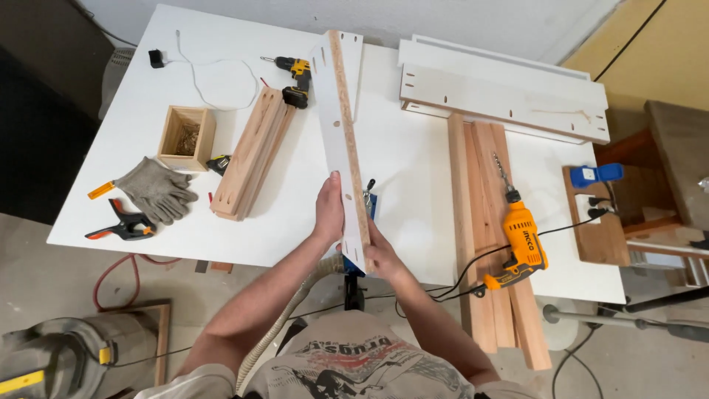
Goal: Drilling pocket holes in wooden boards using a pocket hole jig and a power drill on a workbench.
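Both hands gripping white board [341,125] on edge: left hand [329,210], right hand [382,255]; left of board, wooden box [171,135] holding screws [190,138].

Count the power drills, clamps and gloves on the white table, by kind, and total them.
Power drills: 2, a corded orange drill and a small yellow cordless drill
Spring clamps: 1
Grey work gloves: 1 pair
Total: 4
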